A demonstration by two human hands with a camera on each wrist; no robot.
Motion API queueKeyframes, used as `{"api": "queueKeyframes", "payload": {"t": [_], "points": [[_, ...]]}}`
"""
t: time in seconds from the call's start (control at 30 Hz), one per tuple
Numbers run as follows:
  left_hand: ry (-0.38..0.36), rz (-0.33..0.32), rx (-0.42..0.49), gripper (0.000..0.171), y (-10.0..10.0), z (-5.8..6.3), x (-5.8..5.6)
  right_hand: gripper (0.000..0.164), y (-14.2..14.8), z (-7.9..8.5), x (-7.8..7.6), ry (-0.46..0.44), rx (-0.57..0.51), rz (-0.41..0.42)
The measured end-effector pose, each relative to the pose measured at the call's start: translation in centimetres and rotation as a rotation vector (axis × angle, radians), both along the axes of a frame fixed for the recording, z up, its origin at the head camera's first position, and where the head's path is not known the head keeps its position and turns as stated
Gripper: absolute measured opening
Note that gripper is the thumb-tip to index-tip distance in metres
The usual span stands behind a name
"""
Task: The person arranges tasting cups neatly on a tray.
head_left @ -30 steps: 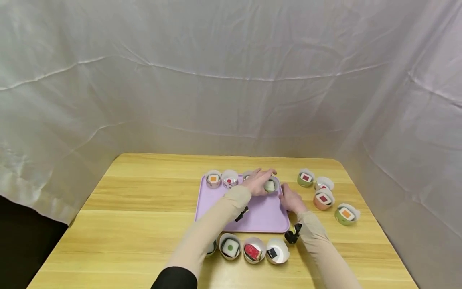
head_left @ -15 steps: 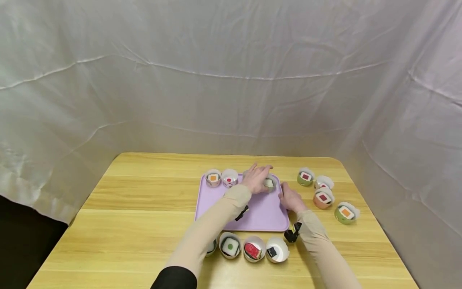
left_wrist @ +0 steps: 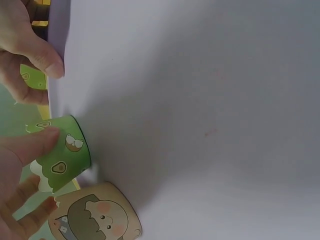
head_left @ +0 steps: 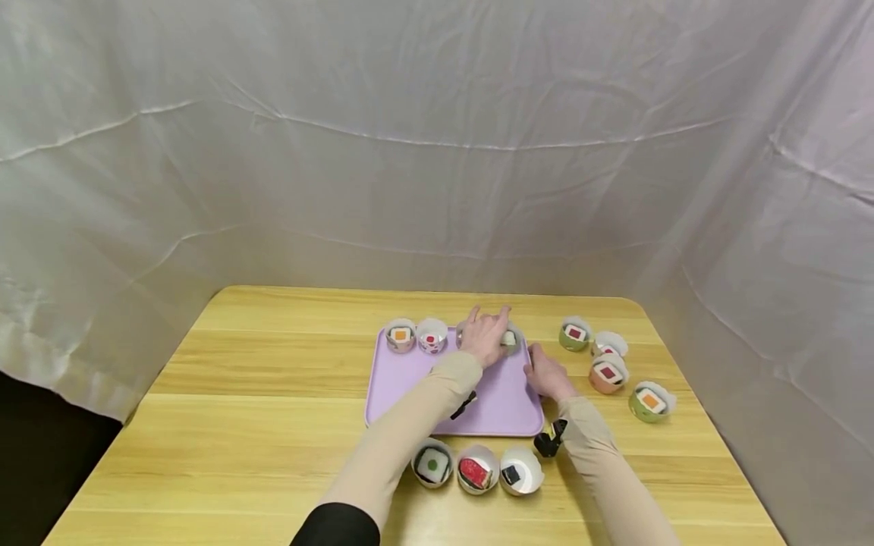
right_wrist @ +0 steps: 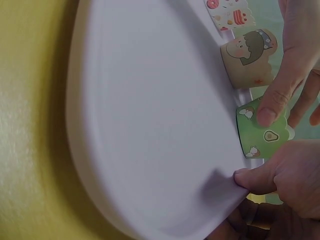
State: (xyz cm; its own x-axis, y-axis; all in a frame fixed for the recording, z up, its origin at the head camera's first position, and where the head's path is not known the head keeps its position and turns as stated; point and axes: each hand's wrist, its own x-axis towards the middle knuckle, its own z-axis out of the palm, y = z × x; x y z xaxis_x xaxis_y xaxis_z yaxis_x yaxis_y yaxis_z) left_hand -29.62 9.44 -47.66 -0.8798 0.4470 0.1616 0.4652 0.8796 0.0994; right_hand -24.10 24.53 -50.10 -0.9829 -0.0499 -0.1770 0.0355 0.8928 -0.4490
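Note:
My left hand (head_left: pixel 486 339) reaches over the far right part of the lilac tray (head_left: pixel 505 413). In the left wrist view, its thumb presses the near side of a green paper baking cup (left_wrist: pixel 69 157) and the other fingers extend behind the rim, pinching it. Inside that cup, a whitish piece (head_left: pixel 508 338) shows in the head view. Next to it stands a tan baking cup (left_wrist: pixel 112 215) with a cartoon face, partly covered by the hand in the head view. My right hand (head_left: pixel 548 373) grips the tray's right edge, thumb on top and fingers underneath.
Two more filled cups, one with an orange-centred piece (head_left: pixel 400 335), line the tray's far left edge. Several cups, including one with a red piece (head_left: pixel 476 472), stand before the tray. Others, like a green one (head_left: pixel 651 402), sit to the right. Curtains (head_left: pixel 437 189) enclose the table (head_left: pixel 273 394).
My left hand has shifted slightly toward the tray's far edge with the green cup, its fingers lying further over the cups. The right hand has stayed at the tray's edge.

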Motion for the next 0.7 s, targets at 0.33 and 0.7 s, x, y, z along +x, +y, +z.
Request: {"api": "queueKeyframes", "payload": {"t": [0.33, 0.7], "points": [[-0.016, 0.048, -0.026, 0.081, -0.1, -0.1, 0.2, 0.038, -0.4, 0.0, 0.0, -0.011, -0.030, -0.003], [-0.138, -0.059, 0.123, 0.086, -1.2, 1.7, 1.4, 0.039, 0.2, 0.1, -0.3, 0.028, 0.003, 0.029]]}}
